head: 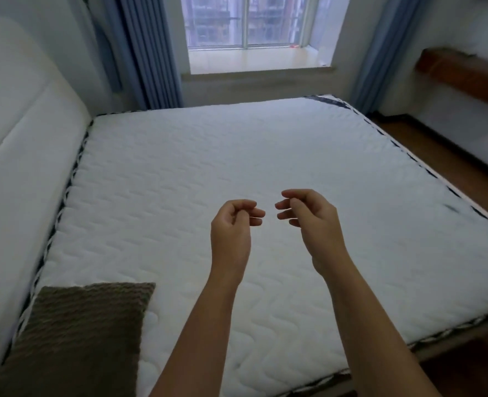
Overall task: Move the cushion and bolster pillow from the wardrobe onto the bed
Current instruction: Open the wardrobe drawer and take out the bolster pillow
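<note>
A brown textured cushion [79,336] lies flat on the near left corner of the bed [208,156], close to the white padded headboard [22,167]. My left hand [234,224] and my right hand [308,216] hover side by side above the middle of the white quilted mattress. Both hold nothing, with the fingers loosely curled and apart. No bolster pillow or wardrobe is in view.
A window [245,21] with blue curtains [148,53] on both sides is beyond the bed's far edge. A brown wooden shelf [463,73] hangs on the right wall. Wooden floor [451,167] runs along the bed's right side.
</note>
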Demonstrator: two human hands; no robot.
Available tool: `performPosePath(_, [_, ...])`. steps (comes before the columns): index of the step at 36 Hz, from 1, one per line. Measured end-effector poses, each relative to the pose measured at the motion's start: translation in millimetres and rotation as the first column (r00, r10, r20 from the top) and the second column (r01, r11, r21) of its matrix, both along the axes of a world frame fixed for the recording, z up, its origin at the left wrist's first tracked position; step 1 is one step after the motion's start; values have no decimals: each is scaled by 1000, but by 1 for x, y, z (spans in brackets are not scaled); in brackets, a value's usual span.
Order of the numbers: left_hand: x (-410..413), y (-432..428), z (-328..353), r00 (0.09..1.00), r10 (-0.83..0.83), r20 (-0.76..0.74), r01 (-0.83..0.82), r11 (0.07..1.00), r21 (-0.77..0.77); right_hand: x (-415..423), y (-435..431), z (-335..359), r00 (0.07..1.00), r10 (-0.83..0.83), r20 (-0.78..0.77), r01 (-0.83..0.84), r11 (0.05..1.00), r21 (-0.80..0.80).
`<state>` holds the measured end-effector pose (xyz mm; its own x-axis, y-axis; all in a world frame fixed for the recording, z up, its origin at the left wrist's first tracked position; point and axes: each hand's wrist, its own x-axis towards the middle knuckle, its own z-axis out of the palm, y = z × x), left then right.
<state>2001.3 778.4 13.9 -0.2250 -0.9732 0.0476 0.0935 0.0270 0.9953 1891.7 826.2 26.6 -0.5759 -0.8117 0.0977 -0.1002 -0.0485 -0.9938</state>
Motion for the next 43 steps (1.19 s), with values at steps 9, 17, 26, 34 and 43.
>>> performPosePath(9, [-92, 20, -7, 991, -131, 29, 130, 991, 8, -84, 32, -6, 993, -114, 28, 115, 993, -6])
performPosePath(17, [-209, 53, -8, 978, -206, 42, 205, 979, 10, -201, 70, -9, 982, -191, -3, 191, 982, 16])
performPosePath(26, [-312, 82, -1, 957, -288, 23, 288, 958, 15, -296, 106, -1, 972, -224, -65, 228, 972, 54])
performPosePath(34, [-356, 108, 0, 908, -419, 22, 420, 908, -16, -324, 144, -3, 932, -357, -58, 359, 933, 26])
performPosePath(43, [-379, 137, -14, 803, -596, 24, 596, 803, 20, -331, 186, -13, 830, -556, -40, 557, 830, 39])
